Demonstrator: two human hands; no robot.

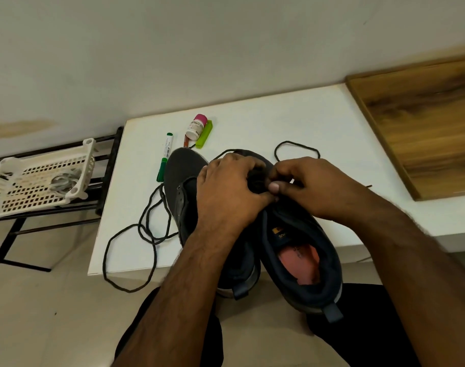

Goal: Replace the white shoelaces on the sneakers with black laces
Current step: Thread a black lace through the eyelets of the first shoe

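Two dark grey sneakers lie side by side on a small white table (252,123), heels toward me. The left sneaker (179,186) has bare eyelets. The right sneaker (300,250) shows a pink insole. My left hand (226,192) curls over the right sneaker's tongue area and grips it. My right hand (305,184) pinches a black lace at the eyelets, thumb and forefinger together. That black lace loops out behind the hands (296,148). Another long black lace (136,250) trails off the table's left front edge. No white lace is visible.
A green marker (165,157), a small white bottle with a pink cap (197,127) and a lime green clip (204,133) lie at the table's back. A white plastic basket (40,178) sits on a black rack at left. A wooden board (424,123) lies right.
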